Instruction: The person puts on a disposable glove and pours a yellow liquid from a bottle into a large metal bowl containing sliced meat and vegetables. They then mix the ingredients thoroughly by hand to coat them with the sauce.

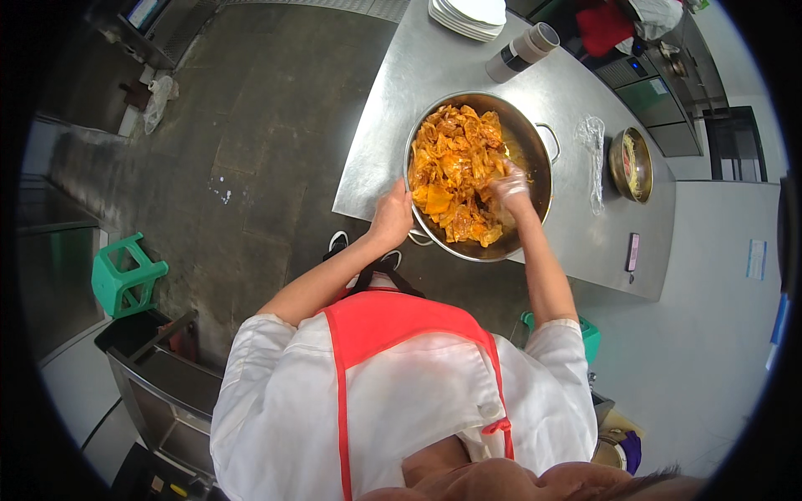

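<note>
A large round metal pot [540,188] with loop handles stands at the near edge of a stainless steel table [388,119]. Orange, sauce-coated leafy pieces [457,163], cabbage-like, fill its left and middle, and oily reddish liquid shows at the right. My left hand [393,214], bare, grips the pot's left rim. My right hand [510,186], in a clear plastic glove, is inside the pot at the right side of the leafy pieces. It is blurred and its fingertips are partly hidden, so whether it grasps any is unclear.
Beyond the pot are stacked white plates [470,19] and a grey cylindrical container [520,53]. To the right lie crumpled clear plastic [590,163], a metal bowl [631,166] of shredded food and a small pink item [633,252]. Green stools [125,275] [589,339] stand on the floor.
</note>
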`<act>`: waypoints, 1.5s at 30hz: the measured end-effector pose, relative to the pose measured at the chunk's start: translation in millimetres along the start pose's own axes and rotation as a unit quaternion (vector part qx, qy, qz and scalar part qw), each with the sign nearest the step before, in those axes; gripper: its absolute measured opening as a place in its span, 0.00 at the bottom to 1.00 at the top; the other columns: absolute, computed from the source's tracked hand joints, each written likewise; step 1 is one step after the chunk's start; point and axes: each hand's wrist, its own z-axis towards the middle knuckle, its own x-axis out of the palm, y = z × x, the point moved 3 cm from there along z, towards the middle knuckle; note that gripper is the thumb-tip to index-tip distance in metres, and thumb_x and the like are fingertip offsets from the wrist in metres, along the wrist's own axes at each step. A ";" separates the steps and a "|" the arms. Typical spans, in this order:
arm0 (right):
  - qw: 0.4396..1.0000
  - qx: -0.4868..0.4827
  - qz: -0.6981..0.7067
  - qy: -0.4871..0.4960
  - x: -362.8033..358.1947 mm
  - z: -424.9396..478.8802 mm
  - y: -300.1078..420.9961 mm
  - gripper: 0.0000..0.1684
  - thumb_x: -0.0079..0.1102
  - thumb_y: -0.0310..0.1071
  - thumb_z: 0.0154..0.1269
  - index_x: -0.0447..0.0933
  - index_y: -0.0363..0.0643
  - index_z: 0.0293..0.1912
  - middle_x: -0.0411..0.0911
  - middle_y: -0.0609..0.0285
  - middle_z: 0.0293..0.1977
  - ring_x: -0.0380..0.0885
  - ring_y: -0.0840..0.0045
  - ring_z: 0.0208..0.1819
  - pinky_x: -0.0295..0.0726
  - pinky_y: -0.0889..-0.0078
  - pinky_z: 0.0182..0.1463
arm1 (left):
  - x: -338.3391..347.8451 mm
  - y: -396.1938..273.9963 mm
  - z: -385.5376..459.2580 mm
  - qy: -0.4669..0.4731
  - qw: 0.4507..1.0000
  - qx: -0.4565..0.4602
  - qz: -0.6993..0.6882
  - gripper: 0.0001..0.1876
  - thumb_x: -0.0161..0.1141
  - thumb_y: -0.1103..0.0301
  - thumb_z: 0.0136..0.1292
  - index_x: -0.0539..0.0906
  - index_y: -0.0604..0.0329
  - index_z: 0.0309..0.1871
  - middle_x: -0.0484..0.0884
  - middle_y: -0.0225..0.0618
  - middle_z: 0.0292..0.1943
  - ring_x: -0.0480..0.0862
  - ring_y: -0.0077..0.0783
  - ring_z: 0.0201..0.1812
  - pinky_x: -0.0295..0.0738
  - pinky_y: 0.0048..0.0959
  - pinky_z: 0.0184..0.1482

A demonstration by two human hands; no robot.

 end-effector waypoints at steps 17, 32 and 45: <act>0.858 0.042 -0.510 0.042 39.2 -39.3 4.7 0.31 0.65 0.37 0.50 0.71 0.37 0.54 0.74 0.48 0.46 0.71 0.52 0.53 0.75 0.54 0.54 | 3.3 -4.6 -4.7 0.027 0.999 -0.017 -0.027 0.18 0.48 0.72 0.71 0.69 0.73 0.61 0.80 0.67 0.41 0.79 0.68 0.46 0.75 0.53 0.47; 0.983 0.127 0.061 -0.117 -52.9 -34.8 44.5 0.24 0.55 0.45 0.71 0.76 0.34 0.55 0.80 0.52 0.50 0.78 0.69 0.50 0.75 0.66 0.54 | -24.1 -51.9 -15.6 -0.131 0.964 0.222 0.061 0.17 0.65 0.65 0.61 0.75 0.62 0.49 0.74 0.46 0.38 0.78 0.51 0.41 0.73 0.44 0.41; 0.941 0.142 -0.120 -0.283 6.5 -77.7 130.0 0.31 0.69 0.50 0.53 0.77 0.34 0.47 0.82 0.40 0.40 0.82 0.50 0.43 0.80 0.56 0.48 | 17.1 -110.3 -10.6 -0.043 0.910 0.406 0.077 0.10 0.65 0.68 0.57 0.76 0.59 0.38 0.72 0.41 0.33 0.76 0.45 0.35 0.72 0.40 0.34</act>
